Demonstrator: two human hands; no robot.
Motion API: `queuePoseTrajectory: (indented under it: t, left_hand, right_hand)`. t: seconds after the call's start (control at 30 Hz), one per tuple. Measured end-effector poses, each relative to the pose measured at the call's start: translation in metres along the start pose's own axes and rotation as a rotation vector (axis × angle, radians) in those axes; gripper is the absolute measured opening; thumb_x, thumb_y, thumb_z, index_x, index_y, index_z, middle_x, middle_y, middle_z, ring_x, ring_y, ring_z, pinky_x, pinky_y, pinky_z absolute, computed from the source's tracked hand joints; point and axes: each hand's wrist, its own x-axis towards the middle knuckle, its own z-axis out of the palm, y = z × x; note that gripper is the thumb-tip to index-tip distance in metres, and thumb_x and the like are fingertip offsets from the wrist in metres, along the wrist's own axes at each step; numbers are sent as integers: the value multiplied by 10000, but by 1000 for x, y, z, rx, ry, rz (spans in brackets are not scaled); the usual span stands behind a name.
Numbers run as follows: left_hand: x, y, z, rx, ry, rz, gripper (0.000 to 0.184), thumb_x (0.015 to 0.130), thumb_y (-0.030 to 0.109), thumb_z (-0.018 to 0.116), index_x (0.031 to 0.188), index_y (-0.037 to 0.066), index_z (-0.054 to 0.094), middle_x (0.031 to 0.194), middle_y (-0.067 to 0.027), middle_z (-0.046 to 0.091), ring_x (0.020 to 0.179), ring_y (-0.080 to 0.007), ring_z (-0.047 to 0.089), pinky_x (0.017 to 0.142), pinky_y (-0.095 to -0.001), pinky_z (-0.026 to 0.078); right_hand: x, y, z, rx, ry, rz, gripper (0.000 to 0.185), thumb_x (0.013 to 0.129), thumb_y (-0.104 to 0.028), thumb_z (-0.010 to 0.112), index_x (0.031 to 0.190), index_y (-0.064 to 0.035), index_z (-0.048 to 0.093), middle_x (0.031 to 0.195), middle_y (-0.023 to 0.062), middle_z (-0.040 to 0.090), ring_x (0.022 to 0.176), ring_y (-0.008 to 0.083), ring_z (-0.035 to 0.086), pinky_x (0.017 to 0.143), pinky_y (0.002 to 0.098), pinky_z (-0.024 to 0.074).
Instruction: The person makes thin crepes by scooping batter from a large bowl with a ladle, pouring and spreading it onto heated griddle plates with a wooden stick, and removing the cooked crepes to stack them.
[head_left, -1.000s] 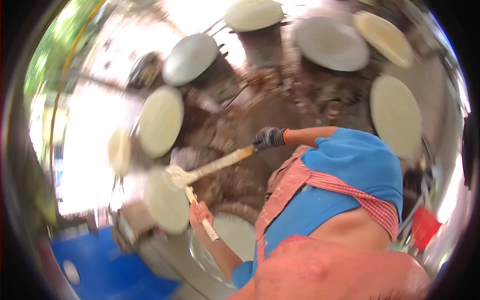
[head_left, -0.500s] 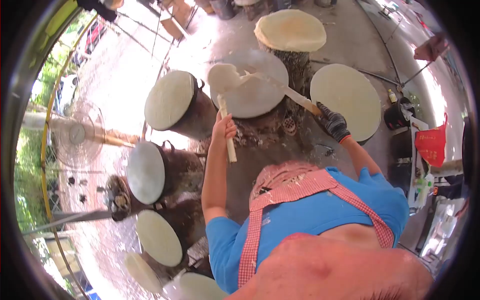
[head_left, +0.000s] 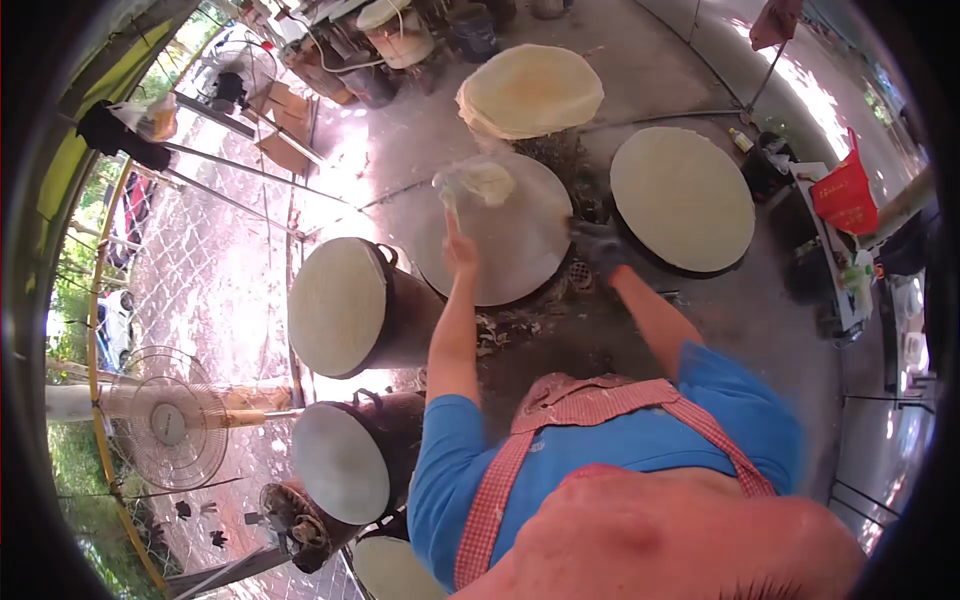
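Note:
My left hand, bare, is closed around a pale stick over the round griddle in front of me. At the stick's far end a soft, whitish mass of dough or batter lies on or just above the griddle. My right hand, in a dark glove, is near the griddle's right edge. Motion smears its fingers, and I cannot make out whether it holds anything. Close by on the right is another round griddle with a thin pale sheet covering it.
A stack of thin round sheets stands beyond the griddle. On the left are a sheet-covered drum stove, a bare griddle and a fan. To the right are a red bag and a black bucket.
The view has shifted. My right hand has come left and closer to the griddle's edge, and the long flat blade it held no longer shows clearly. My left hand still grips the stick.

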Motion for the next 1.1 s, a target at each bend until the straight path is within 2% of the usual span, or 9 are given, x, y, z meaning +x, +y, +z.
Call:
queuePoseTrajectory:
  t: [0.1,0.2,0.3,0.43,0.53,0.63,0.73,0.93,1.1]
  left_hand:
    - [10,17,-18,-222,157,190,667,703,50,435,1319,237,261,1144,-208,477,713,-332,568,621,-398,441]
    - [15,18,-78,-407,300,339,674,702,46,441,1330,193,244,1253,-199,390,715,-308,576,624,-378,440]
    - [-10,-28,-97,-707,-12,78,662,700,1,432,1325,135,260,1256,-133,415,743,-203,553,612,-287,442]
    - [-110,-88,-94,-652,-263,-204,632,702,-10,430,1310,89,288,1257,-105,420,844,-165,519,664,-238,429]
    - [-183,-136,-101,-400,-243,-118,623,695,15,447,1298,54,298,1283,-119,386,1090,-206,432,859,-282,361]
    - [-206,-117,-113,-411,-150,-84,685,632,65,489,1285,-7,295,1290,-193,348,1172,-264,368,958,-323,281]
    - [-204,-171,-82,-850,-242,-157,697,631,20,462,1301,11,270,1262,-186,370,1092,-258,419,920,-309,313]
    - [-209,-135,-117,-574,-296,-286,686,668,2,471,1318,121,286,1219,-137,432,760,-155,510,644,-263,420]
    - [-217,-135,-107,-499,-194,-330,680,684,6,477,1320,149,284,1174,-90,487,642,-116,482,562,-238,407]
  right_hand:
    - [13,-31,36,-1385,-280,64,283,819,-282,430,979,-131,609,979,165,578,876,322,561,766,373,441]
    - [18,-89,21,-901,-131,172,404,853,-390,361,990,-91,595,910,163,600,822,354,575,748,400,442]
    - [26,-46,84,-727,62,196,343,838,-345,389,1026,-130,579,980,161,580,907,296,560,788,380,416]
    - [59,-5,94,-1193,-315,-227,441,846,-401,374,1006,-39,570,971,166,585,890,253,580,778,348,425]
    - [51,-14,53,-248,-87,256,397,852,-363,369,952,-49,589,841,160,614,757,297,600,702,359,456]
    - [11,-39,66,-1037,-85,330,409,794,-344,506,1070,-45,541,942,137,594,698,241,595,579,326,466]
    - [-17,-113,112,-836,-184,212,428,720,-353,584,1028,-55,579,917,98,619,725,204,589,652,300,457]
    - [26,15,39,-207,-5,377,310,703,-276,662,938,-75,639,862,64,630,728,121,575,681,257,462]
    - [8,-64,74,-139,-230,389,283,690,-214,691,923,-58,646,895,61,624,876,130,540,812,254,416]
